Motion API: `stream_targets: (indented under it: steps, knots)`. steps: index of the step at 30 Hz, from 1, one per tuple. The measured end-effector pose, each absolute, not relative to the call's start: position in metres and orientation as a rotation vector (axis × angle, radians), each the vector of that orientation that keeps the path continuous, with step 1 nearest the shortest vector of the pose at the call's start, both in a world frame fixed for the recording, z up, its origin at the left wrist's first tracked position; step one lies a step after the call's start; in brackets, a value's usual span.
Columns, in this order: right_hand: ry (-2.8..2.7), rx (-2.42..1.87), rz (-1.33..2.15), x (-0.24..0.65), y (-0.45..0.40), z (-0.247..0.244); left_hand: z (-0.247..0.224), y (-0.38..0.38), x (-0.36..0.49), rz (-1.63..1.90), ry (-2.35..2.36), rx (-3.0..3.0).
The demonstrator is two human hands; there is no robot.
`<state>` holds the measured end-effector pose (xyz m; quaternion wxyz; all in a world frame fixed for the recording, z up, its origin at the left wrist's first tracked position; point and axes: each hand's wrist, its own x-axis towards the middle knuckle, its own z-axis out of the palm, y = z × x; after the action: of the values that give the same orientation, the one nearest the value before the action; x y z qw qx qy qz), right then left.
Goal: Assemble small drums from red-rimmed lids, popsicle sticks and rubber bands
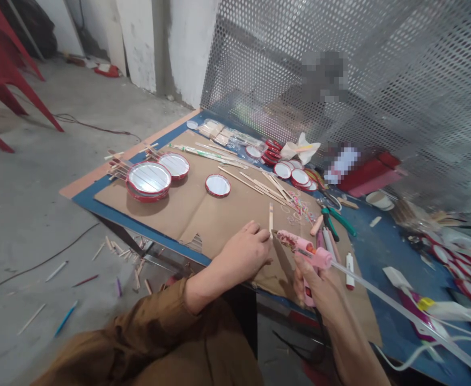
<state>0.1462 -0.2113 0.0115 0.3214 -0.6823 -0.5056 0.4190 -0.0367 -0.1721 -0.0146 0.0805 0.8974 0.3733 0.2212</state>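
Our left hand (247, 252) pinches a wooden stick (271, 217). Our right hand (314, 284) grips the pink glue gun (310, 254).

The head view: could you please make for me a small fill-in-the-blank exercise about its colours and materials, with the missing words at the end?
1. The right hand holds a glue gun, whose body is mostly ____.
2. The left hand holds a stick made of ____.
3. The cardboard lies on a table whose top is mainly ____.
4. The pliers have handles coloured ____.

Missing words: pink; wood; blue; green.
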Motion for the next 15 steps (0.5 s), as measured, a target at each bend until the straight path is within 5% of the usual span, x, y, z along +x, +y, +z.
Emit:
stream_targets:
  steps: [15]
  knots:
    - [-1.402,-1.756,1.121,0.1523,-0.2211,0.0074,-0.0148,-0.1725,-0.0383,0.671,1.113,2.669]
